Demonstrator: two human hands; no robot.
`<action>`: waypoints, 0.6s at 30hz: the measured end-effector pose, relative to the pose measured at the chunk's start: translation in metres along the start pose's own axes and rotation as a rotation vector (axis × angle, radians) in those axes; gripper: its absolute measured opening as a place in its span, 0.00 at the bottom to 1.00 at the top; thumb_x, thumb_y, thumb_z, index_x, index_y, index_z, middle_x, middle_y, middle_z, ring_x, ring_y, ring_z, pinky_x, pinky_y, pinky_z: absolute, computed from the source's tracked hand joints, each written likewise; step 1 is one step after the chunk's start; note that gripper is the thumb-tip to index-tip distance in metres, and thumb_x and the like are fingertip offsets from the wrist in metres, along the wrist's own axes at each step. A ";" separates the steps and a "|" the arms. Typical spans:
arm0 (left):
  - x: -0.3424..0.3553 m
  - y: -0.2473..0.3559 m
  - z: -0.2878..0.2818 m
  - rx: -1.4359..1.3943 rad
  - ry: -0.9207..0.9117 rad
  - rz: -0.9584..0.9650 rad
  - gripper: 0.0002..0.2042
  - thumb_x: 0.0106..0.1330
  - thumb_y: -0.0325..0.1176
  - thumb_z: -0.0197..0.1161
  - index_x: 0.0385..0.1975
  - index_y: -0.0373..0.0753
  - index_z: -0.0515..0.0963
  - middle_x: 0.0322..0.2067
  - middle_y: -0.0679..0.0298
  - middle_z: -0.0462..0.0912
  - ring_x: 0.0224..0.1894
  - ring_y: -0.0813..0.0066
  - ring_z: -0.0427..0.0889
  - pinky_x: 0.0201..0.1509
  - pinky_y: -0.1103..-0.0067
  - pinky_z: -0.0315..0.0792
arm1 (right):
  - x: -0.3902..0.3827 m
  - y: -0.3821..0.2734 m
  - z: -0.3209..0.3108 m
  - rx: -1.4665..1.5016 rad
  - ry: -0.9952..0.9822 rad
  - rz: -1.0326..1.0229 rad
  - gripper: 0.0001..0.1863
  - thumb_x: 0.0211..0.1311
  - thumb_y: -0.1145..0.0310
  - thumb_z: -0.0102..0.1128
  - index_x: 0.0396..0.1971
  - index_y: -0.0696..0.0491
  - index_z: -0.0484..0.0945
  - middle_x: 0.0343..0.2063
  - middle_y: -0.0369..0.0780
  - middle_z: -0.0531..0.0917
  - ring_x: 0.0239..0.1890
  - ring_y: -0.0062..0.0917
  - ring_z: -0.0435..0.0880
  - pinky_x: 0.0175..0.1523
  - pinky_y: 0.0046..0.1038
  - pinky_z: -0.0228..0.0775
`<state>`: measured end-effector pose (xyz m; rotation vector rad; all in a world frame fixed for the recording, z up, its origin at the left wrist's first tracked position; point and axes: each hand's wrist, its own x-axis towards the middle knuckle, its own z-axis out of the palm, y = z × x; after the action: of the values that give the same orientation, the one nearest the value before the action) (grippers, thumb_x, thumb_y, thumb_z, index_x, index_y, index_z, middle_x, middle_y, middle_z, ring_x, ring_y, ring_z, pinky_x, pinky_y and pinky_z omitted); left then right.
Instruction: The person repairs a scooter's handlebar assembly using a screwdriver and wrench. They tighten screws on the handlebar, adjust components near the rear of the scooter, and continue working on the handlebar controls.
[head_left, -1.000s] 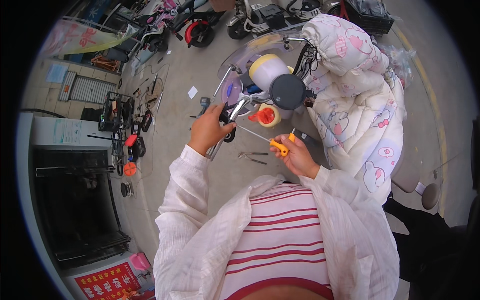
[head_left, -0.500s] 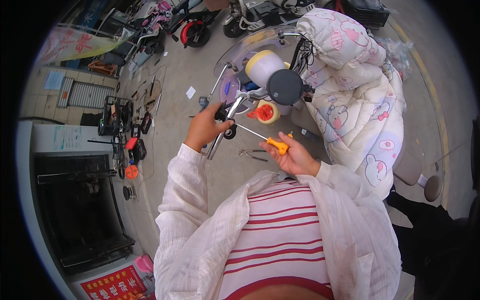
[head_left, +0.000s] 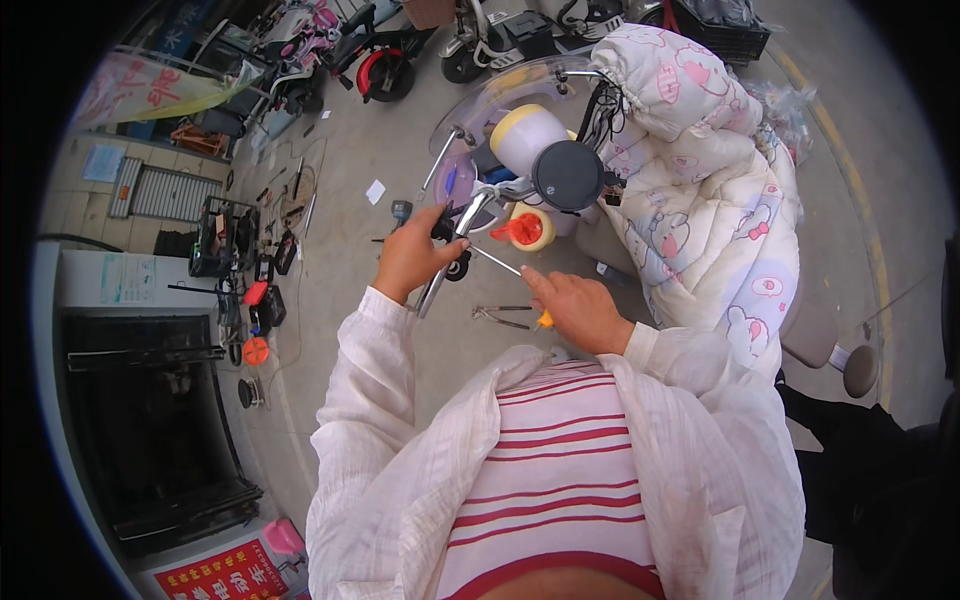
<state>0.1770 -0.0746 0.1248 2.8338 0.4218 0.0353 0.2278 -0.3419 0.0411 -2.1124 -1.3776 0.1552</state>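
Note:
My left hand is closed around a black fitting at the left end of a scooter's chrome handlebar. In my right hand is a screwdriver with a metal shaft and a yellow-orange handle, mostly hidden under the fingers. Its shaft points up and left to the fitting beside my left thumb; where the tip sits I cannot make out. Just beyond the hands are the scooter's round black display and its cream-and-lilac headlamp housing.
A padded white cartoon-print cover drapes the scooter's right side. Pliers lie on the ground below the handlebar. Tools and a black crate are scattered at left. Parked scooters stand at the far side. A dark-trousered leg shows at right.
My right hand has turned over on the screwdriver, from palm up to back of the hand up, now covering most of the handle. My left hand keeps its hold on the fitting.

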 end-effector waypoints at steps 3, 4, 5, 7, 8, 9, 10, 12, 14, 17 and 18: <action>-0.003 0.003 0.003 -0.012 0.055 -0.015 0.32 0.51 0.48 0.71 0.55 0.38 0.74 0.47 0.58 0.81 0.44 0.61 0.82 0.47 0.71 0.75 | 0.002 -0.004 0.009 0.202 0.187 0.055 0.31 0.57 0.52 0.65 0.55 0.56 0.69 0.34 0.43 0.80 0.35 0.35 0.80 0.38 0.37 0.72; -0.004 0.006 0.004 -0.002 0.076 -0.022 0.31 0.51 0.47 0.71 0.54 0.37 0.75 0.46 0.57 0.82 0.45 0.61 0.82 0.47 0.72 0.75 | 0.001 -0.007 0.006 0.175 0.140 0.072 0.33 0.55 0.50 0.66 0.54 0.56 0.69 0.34 0.43 0.80 0.37 0.35 0.79 0.39 0.37 0.72; -0.006 0.007 0.006 0.008 0.098 -0.028 0.31 0.52 0.47 0.71 0.54 0.37 0.75 0.45 0.57 0.82 0.45 0.61 0.83 0.48 0.72 0.75 | 0.000 -0.011 0.002 0.148 0.094 0.090 0.35 0.52 0.48 0.68 0.53 0.57 0.69 0.34 0.43 0.80 0.38 0.36 0.78 0.40 0.37 0.72; -0.009 0.005 0.010 0.005 0.127 -0.047 0.30 0.51 0.48 0.71 0.53 0.37 0.75 0.45 0.58 0.82 0.44 0.61 0.82 0.47 0.72 0.75 | 0.000 -0.016 -0.006 0.102 0.032 0.103 0.39 0.48 0.45 0.70 0.52 0.58 0.69 0.34 0.42 0.79 0.39 0.36 0.77 0.42 0.37 0.72; -0.010 0.005 0.011 0.005 0.141 -0.057 0.30 0.51 0.48 0.71 0.52 0.37 0.75 0.45 0.58 0.82 0.44 0.61 0.82 0.46 0.71 0.75 | 0.001 -0.017 -0.008 0.084 0.017 0.099 0.41 0.45 0.44 0.71 0.52 0.58 0.69 0.34 0.42 0.80 0.39 0.37 0.76 0.42 0.38 0.72; -0.010 0.006 0.012 0.018 0.143 -0.068 0.30 0.51 0.48 0.71 0.52 0.37 0.75 0.45 0.58 0.82 0.44 0.61 0.82 0.46 0.71 0.75 | 0.001 -0.016 -0.009 0.067 -0.001 0.101 0.43 0.43 0.43 0.73 0.51 0.58 0.69 0.34 0.42 0.80 0.39 0.38 0.76 0.43 0.38 0.71; -0.010 0.007 0.012 0.031 0.144 -0.079 0.30 0.51 0.48 0.71 0.52 0.38 0.75 0.45 0.58 0.82 0.44 0.61 0.82 0.46 0.71 0.75 | 0.001 -0.013 -0.008 0.110 -0.006 0.087 0.43 0.43 0.43 0.73 0.52 0.58 0.68 0.36 0.43 0.79 0.40 0.38 0.76 0.44 0.37 0.71; -0.009 0.007 0.013 0.044 0.155 -0.084 0.30 0.51 0.49 0.70 0.51 0.38 0.76 0.45 0.58 0.82 0.44 0.61 0.83 0.45 0.71 0.75 | -0.001 -0.004 -0.001 0.192 -0.013 0.061 0.42 0.45 0.44 0.73 0.54 0.57 0.67 0.40 0.45 0.78 0.41 0.39 0.75 0.45 0.36 0.71; -0.008 0.008 0.014 0.046 0.171 -0.067 0.30 0.50 0.49 0.70 0.51 0.39 0.76 0.45 0.59 0.82 0.44 0.60 0.83 0.44 0.70 0.76 | -0.006 0.002 0.015 0.458 0.046 0.147 0.40 0.48 0.48 0.72 0.55 0.56 0.66 0.45 0.47 0.75 0.43 0.37 0.75 0.47 0.36 0.70; -0.011 0.010 0.013 0.060 0.171 -0.098 0.30 0.49 0.49 0.70 0.51 0.39 0.76 0.45 0.60 0.82 0.43 0.60 0.83 0.44 0.70 0.76 | -0.011 0.001 0.020 0.826 0.017 0.231 0.33 0.55 0.57 0.67 0.57 0.54 0.65 0.51 0.48 0.70 0.46 0.32 0.73 0.48 0.35 0.70; -0.012 0.008 0.014 0.054 0.179 -0.093 0.30 0.49 0.49 0.70 0.51 0.39 0.76 0.45 0.60 0.82 0.43 0.60 0.83 0.44 0.70 0.76 | -0.013 0.001 0.019 0.943 -0.009 0.254 0.30 0.57 0.60 0.65 0.57 0.53 0.65 0.53 0.48 0.69 0.47 0.31 0.73 0.49 0.35 0.70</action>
<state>0.1684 -0.0896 0.1142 2.8705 0.6004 0.2651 0.2146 -0.3451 0.0221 -1.4490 -0.7737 0.7533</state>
